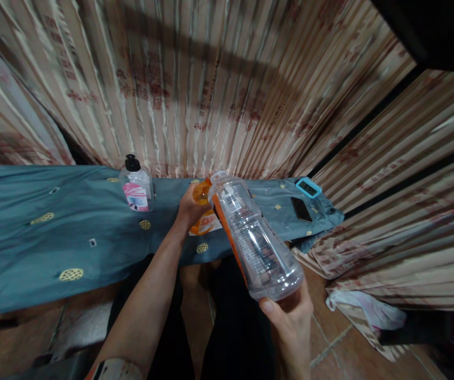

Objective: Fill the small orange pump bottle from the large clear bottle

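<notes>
On the far left, over the patterned blue-green cloth on the tabletop (pixel 96 216), a black-topped bottle (pixel 135 187) with a pink label stands upright, well apart from my hands. Next comes my left hand (pixel 188 208), its fingers curled round an orange bottle (pixel 201 193); I can't tell how firmly they press. I'd expect that plastic to be smooth and a bit slick, so its middle seems the best grip.

The large clear bottle (pixel 256 240) slants in front of me, its neck close by the orange one and its base towards me. My right hand (pixel 295 311) clasps that base, thumb on the near edge, the other fingers largely hidden behind it. Its walls look thin, so I judge it light, inclined to dent if squeezed; the narrowed waist should give a steadier hold. Farther right lie a dark phone (pixel 301 209) and a blue-framed clock (pixel 308 187).
</notes>
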`<state>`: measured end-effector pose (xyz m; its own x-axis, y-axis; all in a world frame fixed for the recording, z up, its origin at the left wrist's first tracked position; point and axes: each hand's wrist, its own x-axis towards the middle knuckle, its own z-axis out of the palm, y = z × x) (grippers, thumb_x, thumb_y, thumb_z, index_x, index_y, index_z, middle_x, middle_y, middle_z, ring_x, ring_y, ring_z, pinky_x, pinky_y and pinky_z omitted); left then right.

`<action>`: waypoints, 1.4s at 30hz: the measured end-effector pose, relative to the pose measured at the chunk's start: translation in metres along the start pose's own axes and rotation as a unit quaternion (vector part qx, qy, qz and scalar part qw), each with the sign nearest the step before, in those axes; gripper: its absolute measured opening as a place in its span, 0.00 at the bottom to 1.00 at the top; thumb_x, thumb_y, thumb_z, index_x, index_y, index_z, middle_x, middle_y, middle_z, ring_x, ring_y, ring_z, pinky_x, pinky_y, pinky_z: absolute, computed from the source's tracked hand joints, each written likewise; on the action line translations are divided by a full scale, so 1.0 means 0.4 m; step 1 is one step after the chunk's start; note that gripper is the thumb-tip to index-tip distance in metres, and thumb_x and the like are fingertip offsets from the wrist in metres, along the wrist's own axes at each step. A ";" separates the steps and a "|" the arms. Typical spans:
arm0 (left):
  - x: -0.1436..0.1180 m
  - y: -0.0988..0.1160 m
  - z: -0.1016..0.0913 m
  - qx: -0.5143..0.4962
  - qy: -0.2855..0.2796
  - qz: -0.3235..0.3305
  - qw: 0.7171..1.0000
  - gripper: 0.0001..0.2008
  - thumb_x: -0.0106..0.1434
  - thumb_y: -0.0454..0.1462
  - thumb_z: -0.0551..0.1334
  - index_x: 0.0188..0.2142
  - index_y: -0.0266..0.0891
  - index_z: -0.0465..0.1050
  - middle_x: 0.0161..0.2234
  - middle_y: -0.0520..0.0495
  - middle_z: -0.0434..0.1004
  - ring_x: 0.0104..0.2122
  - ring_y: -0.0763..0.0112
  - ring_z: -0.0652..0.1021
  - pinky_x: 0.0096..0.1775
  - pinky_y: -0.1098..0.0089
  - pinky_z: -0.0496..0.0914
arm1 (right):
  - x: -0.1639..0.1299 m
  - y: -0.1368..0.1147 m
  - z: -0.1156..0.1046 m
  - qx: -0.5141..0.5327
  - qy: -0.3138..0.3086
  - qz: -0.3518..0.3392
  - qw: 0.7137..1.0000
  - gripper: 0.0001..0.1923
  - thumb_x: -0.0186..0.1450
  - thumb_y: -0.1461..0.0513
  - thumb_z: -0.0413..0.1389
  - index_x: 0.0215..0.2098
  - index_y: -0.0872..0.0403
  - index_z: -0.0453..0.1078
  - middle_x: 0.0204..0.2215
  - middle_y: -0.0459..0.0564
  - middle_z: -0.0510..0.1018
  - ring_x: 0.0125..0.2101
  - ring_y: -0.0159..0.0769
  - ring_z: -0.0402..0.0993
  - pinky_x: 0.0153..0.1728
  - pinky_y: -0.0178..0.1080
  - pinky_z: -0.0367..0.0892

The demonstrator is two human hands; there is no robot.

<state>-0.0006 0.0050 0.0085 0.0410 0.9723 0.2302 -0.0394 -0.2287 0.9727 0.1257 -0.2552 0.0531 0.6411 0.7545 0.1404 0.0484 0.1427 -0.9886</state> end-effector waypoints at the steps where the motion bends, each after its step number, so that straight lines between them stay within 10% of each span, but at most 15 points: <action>1: 0.001 0.000 -0.001 -0.005 -0.002 0.003 1.000 0.27 0.44 0.44 0.76 0.41 0.41 0.71 0.37 0.47 0.84 0.36 0.63 0.82 0.39 0.66 0.77 | -0.001 -0.005 0.002 -0.002 0.001 0.004 1.000 0.45 0.49 0.49 0.76 0.59 0.57 0.69 0.46 0.57 0.86 0.44 0.49 0.85 0.44 0.42 0.76; 42: -0.024 0.012 -0.022 -0.059 0.001 -0.018 0.998 0.24 0.47 0.46 0.74 0.41 0.38 0.75 0.38 0.49 0.84 0.40 0.61 0.82 0.45 0.64 0.75 | -0.004 0.071 -0.046 -0.030 0.028 0.033 0.999 0.56 0.43 0.40 0.77 0.62 0.58 0.70 0.50 0.64 0.84 0.50 0.62 0.83 0.48 0.50 0.77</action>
<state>-0.0100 -0.0050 0.0107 0.0433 0.9799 0.1948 -0.1548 -0.1861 0.9703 0.1402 -0.2641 0.0240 0.6866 0.7234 0.0731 0.0489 0.0544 -0.9973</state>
